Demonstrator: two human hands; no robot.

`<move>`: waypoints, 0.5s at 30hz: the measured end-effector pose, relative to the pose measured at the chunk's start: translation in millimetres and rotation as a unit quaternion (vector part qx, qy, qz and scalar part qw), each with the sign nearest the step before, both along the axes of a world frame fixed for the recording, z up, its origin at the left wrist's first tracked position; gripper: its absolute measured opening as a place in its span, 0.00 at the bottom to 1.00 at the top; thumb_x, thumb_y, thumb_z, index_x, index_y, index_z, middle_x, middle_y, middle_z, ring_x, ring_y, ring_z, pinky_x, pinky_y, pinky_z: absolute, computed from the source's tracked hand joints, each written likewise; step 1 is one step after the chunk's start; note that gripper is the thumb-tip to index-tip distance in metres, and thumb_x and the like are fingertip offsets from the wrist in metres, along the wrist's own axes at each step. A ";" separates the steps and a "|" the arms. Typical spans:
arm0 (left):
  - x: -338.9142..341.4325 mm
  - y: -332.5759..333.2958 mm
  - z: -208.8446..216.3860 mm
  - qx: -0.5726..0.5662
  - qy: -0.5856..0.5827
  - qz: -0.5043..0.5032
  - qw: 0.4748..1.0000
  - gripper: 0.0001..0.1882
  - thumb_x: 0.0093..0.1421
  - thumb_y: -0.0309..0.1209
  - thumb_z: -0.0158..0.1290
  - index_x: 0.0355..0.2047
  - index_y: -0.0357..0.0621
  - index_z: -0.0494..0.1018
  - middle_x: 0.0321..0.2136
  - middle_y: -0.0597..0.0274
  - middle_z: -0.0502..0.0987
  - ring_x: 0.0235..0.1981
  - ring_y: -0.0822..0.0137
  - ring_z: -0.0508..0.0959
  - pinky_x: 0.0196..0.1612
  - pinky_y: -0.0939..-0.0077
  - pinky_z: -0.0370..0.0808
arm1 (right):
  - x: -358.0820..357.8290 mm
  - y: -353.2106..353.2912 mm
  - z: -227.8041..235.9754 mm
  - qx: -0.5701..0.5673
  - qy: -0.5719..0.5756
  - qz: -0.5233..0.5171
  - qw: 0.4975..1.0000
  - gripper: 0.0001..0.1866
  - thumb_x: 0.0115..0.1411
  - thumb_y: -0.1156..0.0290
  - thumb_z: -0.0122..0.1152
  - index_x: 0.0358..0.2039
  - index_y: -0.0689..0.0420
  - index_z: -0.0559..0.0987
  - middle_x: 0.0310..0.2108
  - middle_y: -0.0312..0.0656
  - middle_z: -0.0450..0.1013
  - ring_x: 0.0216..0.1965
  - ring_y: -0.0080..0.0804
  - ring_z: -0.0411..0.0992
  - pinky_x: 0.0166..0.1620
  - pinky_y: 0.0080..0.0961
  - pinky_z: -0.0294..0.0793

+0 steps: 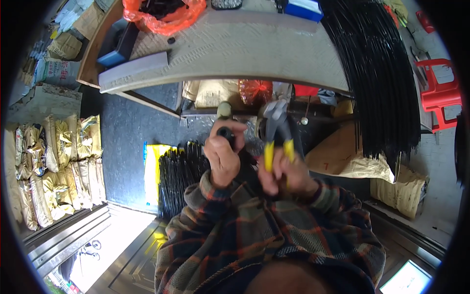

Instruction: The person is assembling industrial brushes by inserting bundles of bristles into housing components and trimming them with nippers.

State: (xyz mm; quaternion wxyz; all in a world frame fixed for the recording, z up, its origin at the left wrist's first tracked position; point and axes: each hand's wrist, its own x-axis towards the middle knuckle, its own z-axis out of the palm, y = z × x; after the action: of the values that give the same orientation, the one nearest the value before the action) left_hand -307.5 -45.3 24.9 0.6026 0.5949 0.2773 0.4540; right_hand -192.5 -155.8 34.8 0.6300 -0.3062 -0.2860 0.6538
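Observation:
My left hand [223, 154] is closed around a short black tube-like piece [225, 133], its round end facing up. An olive, rounded thing [224, 109] shows just beyond those fingers; whether it joins the black piece I cannot tell. Beside it on the right, my right hand [286, 174] grips a pair of pliers [276, 127] by its yellow and black handles. The pliers' metal jaws point away from me, toward the table, and look slightly blurred. Both hands are held in front of my chest, short of the table edge, with the pliers apart from the black piece.
Ahead stands a worn table [235, 46] bearing an orange-red plastic bag [164, 19], a blue box [117, 44] and long black strips [374, 73] hanging over its right edge. More black strips [181, 176] stand left. Wrapped bundles [58, 166] lie far left; a red stool [440, 93] stands right.

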 end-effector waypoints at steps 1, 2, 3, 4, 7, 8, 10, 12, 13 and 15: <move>-0.3 0.0 0.2 -0.004 0.007 0.021 1.000 0.35 0.61 0.57 0.27 0.32 0.33 0.67 0.14 0.64 0.63 0.15 0.76 0.61 0.19 0.82 0.59 | 10.8 18.8 10.6 -0.021 -0.023 -0.083 0.996 0.18 0.61 0.56 0.45 0.22 0.57 0.64 0.20 0.46 0.64 0.17 0.27 0.64 0.19 0.21 0.65; 0.4 -0.4 -2.5 -0.009 0.014 0.039 0.999 0.34 0.62 0.56 0.28 0.33 0.33 0.67 0.14 0.64 0.62 0.15 0.76 0.60 0.18 0.82 0.58 | 24.1 38.3 15.5 -0.070 -0.117 -0.199 0.970 0.13 0.61 0.62 0.46 0.26 0.59 0.68 0.21 0.42 0.66 0.22 0.25 0.66 0.23 0.19 0.65; 2.6 -0.5 -4.7 0.002 -0.010 0.032 0.999 0.32 0.62 0.54 0.30 0.34 0.32 0.66 0.14 0.65 0.61 0.15 0.75 0.60 0.18 0.83 0.57 | 46.7 57.9 14.3 -0.052 -0.309 -0.263 0.912 0.09 0.60 0.68 0.47 0.32 0.60 0.72 0.23 0.36 0.66 0.24 0.20 0.64 0.27 0.17 0.64; -0.9 -1.3 -7.5 0.001 -0.014 0.032 0.999 0.33 0.62 0.55 0.30 0.34 0.32 0.66 0.14 0.65 0.61 0.15 0.75 0.60 0.18 0.83 0.57 | 58.2 81.2 16.1 -0.067 -0.321 -0.329 0.885 0.09 0.58 0.71 0.48 0.37 0.61 0.73 0.23 0.32 0.64 0.23 0.16 0.61 0.27 0.15 0.62; -6.1 -3.0 -3.7 0.008 -0.029 0.017 0.999 0.34 0.61 0.56 0.30 0.34 0.32 0.67 0.14 0.64 0.62 0.15 0.75 0.61 0.19 0.82 0.58 | 90.8 153.0 36.1 -0.022 -0.042 -0.368 0.929 0.11 0.56 0.73 0.54 0.39 0.62 0.74 0.23 0.31 0.64 0.21 0.14 0.57 0.24 0.15 0.60; -9.6 -4.0 -5.7 0.006 -0.046 0.009 0.999 0.31 0.62 0.53 0.31 0.35 0.33 0.67 0.15 0.64 0.63 0.16 0.76 0.61 0.19 0.82 0.58 | 110.4 181.0 34.9 -0.006 -0.106 -0.315 0.943 0.11 0.55 0.72 0.56 0.38 0.60 0.75 0.23 0.30 0.65 0.21 0.13 0.57 0.23 0.15 0.59; -13.2 -3.6 -5.6 0.008 -0.073 -0.004 0.997 0.28 0.63 0.50 0.31 0.36 0.34 0.68 0.16 0.63 0.65 0.16 0.76 0.62 0.20 0.82 0.58 | 135.5 230.8 38.4 -0.003 -0.309 -0.275 0.910 0.12 0.53 0.68 0.59 0.37 0.58 0.77 0.23 0.31 0.66 0.22 0.17 0.61 0.23 0.19 0.63; -30.8 -1.5 -6.9 -0.014 -0.025 0.026 0.999 0.35 0.60 0.58 0.33 0.34 0.31 0.67 0.16 0.62 0.64 0.16 0.75 0.62 0.20 0.81 0.59 | 118.5 299.6 21.9 -0.003 -0.423 -0.252 0.870 0.12 0.51 0.67 0.61 0.36 0.57 0.77 0.23 0.33 0.68 0.22 0.22 0.66 0.24 0.23 0.66; -22.3 -3.1 0.4 -0.009 -0.046 0.007 0.999 0.35 0.60 0.58 0.33 0.34 0.31 0.67 0.16 0.62 0.64 0.16 0.75 0.62 0.20 0.81 0.59 | 144.8 311.9 29.7 -0.054 -0.620 -0.283 0.730 0.13 0.51 0.65 0.61 0.35 0.57 0.77 0.25 0.37 0.69 0.27 0.30 0.70 0.27 0.28 0.69; -22.5 -1.5 1.1 -0.013 -0.039 -0.007 0.999 0.35 0.60 0.57 0.34 0.34 0.30 0.66 0.16 0.62 0.65 0.16 0.75 0.62 0.20 0.81 0.59 | 153.5 334.9 25.0 -0.097 -0.771 -0.284 0.562 0.13 0.50 0.63 0.61 0.33 0.57 0.77 0.28 0.41 0.70 0.31 0.38 0.73 0.31 0.34 0.71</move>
State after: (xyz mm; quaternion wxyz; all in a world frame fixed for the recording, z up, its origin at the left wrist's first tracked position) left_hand -330.0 -46.9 25.9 0.6241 0.5705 0.2550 0.4689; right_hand -39.0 179.1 59.7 0.2896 -0.8182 -0.4962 -0.0196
